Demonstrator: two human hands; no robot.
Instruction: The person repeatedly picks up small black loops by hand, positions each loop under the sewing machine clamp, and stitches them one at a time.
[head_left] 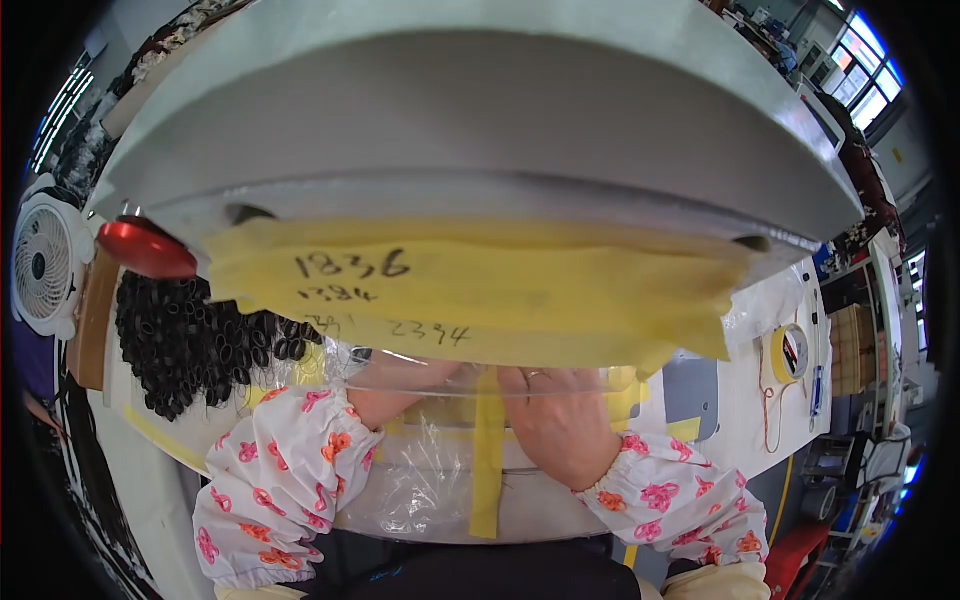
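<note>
A grey-white machine head [480,110] with yellow tape [560,300] along its lower edge hangs close in front of me. Handwritten numbers run across the tape. My left hand [400,385] reaches in under that edge, its fingers hidden. My right hand [565,415] lies beside it to the right, back upward, with a ring on one finger; its fingertips are covered by the tape. A clear plastic sheet [425,470] and a vertical yellow tape strip [488,460] lie between the wrists. What the fingers hold, if anything, cannot be seen.
Black looped pieces [200,345] lie heaped on the left. A red knob [148,249] sticks out from the machine's left side. A white fan [48,262] stands beyond. On the right are a yellow tape roll [788,354], an orange cord [768,420] and a blue pen [817,390].
</note>
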